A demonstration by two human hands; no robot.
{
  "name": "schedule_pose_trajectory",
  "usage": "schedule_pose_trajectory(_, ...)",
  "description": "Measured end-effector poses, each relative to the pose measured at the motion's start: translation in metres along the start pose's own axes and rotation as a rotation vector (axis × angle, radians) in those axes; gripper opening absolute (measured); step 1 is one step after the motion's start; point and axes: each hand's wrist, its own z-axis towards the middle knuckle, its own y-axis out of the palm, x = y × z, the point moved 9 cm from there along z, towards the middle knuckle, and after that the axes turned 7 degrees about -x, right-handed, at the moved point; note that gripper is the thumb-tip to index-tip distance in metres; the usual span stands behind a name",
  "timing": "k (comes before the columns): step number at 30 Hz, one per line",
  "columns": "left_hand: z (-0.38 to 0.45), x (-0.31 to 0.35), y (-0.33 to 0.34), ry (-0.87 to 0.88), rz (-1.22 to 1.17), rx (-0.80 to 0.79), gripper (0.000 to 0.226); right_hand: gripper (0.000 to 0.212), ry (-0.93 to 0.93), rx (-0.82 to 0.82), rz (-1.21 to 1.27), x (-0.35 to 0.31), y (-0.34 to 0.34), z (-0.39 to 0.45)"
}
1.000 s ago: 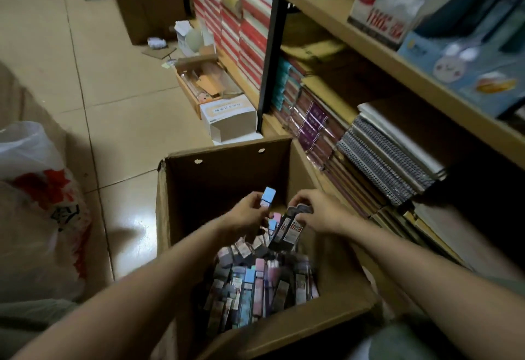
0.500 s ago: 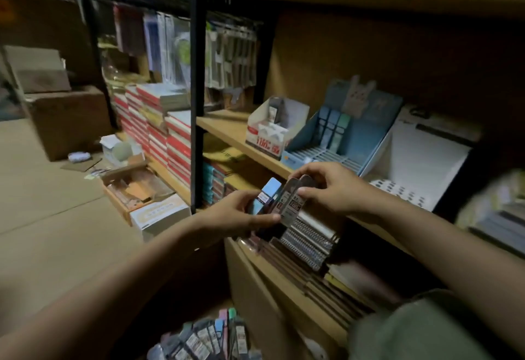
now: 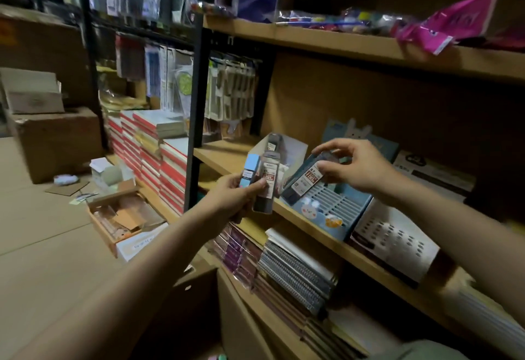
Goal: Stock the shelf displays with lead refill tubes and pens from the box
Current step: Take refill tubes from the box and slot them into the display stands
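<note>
Head view, left grip [image 3: 241, 193] clutching lead tubes [image 3: 265, 180], right grip [image 3: 359, 169] pinching one tube [image 3: 308, 179]

Glossy plastic lead refill tubes [image 3: 267, 180], matt wooden shelf [image 3: 224, 158], ribbed blue plastic display [image 3: 329, 203].

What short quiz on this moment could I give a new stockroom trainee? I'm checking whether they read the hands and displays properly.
1. True or false: the right hand holds a dark refill tube over the blue slotted display.
2. Which hand holds the light-blue tube? A left hand B right hand
3. Fill in: right of the blue display stands a ___ display with oval holes.

Key: 1 true; 2 A; 3 white
</note>
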Motion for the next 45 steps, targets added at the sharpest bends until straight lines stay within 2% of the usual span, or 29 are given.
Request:
schedule_pose_trajectory(2, 0.008, 0.0, -0.013, 0.002, -0.022, 0.057, 0.025, 0.022, -0.03, 0.092, -0.145, -0.006, -0.01, 0.02)
schedule_pose_trajectory(6, 0.02, -0.009, -0.024, 0.001, -0.025, 0.073, 0.026, 0.025, -0.109, 0.294, -0.344, -0.022, -0.024, 0.052)
schedule_pose_trajectory(11, 0.03, -0.028, -0.037, -0.062, -0.06, 0.103, 0.025, 0.02, -0.175, 0.35, -0.375, -0.031, -0.011, 0.098)
schedule_pose_trajectory(15, 0.036, -0.032, -0.048, -0.045, -0.072, 0.124, 0.023, 0.02, -0.206, 0.381, -0.365, -0.033, 0.008, 0.134)
schedule_pose_trajectory(23, 0.037, -0.041, -0.056, -0.049, -0.047, 0.165, 0.019, 0.022, -0.183, 0.357, -0.411, -0.015, 0.034, 0.169)
schedule_pose_trajectory(35, 0.039, -0.039, -0.052, -0.023, -0.046, 0.136, 0.018, 0.019, -0.094, 0.301, -0.538, 0.01, 0.069, 0.179)
schedule_pose_trajectory(40, 0.039, -0.037, -0.05, -0.018, -0.052, 0.128, 0.016, 0.034, -0.089, 0.255, -0.586, 0.017, 0.073, 0.172)
schedule_pose_trajectory(43, 0.038, -0.035, -0.047, -0.015, -0.078, 0.115, 0.019, 0.035, -0.101, 0.3, -0.39, 0.009, 0.057, 0.154)
schedule_pose_trajectory(45, 0.037, -0.033, -0.042, -0.01, -0.099, 0.076, 0.023, 0.023, -0.089, 0.208, -0.202, 0.008, 0.056, 0.138)
